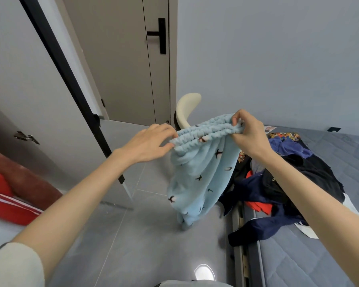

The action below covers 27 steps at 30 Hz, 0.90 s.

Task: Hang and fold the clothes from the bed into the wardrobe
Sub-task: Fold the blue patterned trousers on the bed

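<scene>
Grey tiled floor (133, 235) fills the near middle. A grey quilted mattress bed (330, 255) runs along the right side, near to far. A tall white panel door with a black edge strip (25, 90) stands on the left, and a grey room door (120, 69) is far centre against the pale wall. A heap of dark clothes, navy, black and orange (282, 189), lies on the bed's left edge, with one navy piece spilling over the side toward the floor. Light blue fleece trousers with small dark bird prints (197, 175) hang in the air over the floor, just left of the bed and clear of the heap, with the ruffled elastic waistband on top and the legs dangling down. Red folded fabric with white stripes (6, 201) sits near left. A cream curved chair back (187, 108) shows behind the waistband. The left hand (151, 142) pinches the waistband's left end, fingers curled onto it. The right hand (249, 134) grips the right end, fingers and thumb clamped on the elastic. A black lever handle (161, 35) is on the room door.
</scene>
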Each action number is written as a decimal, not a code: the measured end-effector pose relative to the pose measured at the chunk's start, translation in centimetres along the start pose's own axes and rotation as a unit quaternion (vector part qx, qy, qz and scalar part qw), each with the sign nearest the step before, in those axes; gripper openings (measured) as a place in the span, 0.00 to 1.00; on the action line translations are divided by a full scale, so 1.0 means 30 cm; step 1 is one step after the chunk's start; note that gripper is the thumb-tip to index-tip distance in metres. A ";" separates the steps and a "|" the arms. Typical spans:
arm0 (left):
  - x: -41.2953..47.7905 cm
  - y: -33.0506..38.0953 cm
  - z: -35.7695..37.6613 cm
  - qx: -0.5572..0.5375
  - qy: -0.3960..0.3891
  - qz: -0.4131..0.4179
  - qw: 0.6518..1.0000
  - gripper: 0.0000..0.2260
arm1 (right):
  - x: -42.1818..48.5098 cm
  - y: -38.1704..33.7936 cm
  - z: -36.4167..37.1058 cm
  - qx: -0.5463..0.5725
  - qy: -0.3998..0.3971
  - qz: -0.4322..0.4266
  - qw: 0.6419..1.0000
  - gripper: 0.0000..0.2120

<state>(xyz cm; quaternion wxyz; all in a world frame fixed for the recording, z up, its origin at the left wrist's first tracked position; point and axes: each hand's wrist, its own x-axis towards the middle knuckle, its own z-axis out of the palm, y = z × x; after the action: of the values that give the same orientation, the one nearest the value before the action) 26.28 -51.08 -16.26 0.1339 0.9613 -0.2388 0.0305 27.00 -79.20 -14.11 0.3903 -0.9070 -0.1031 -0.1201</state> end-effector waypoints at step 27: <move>0.146 0.330 0.005 -0.642 0.014 -0.074 0.763 0.22 | -0.430 -0.037 -0.109 0.249 0.195 0.209 0.925 0.19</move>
<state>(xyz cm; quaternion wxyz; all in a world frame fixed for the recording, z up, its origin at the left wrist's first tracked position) 25.52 -61.52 -13.46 0.7251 0.6645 -0.1288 -0.1268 13.97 -82.05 -15.03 0.6320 -0.7403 0.1409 -0.1809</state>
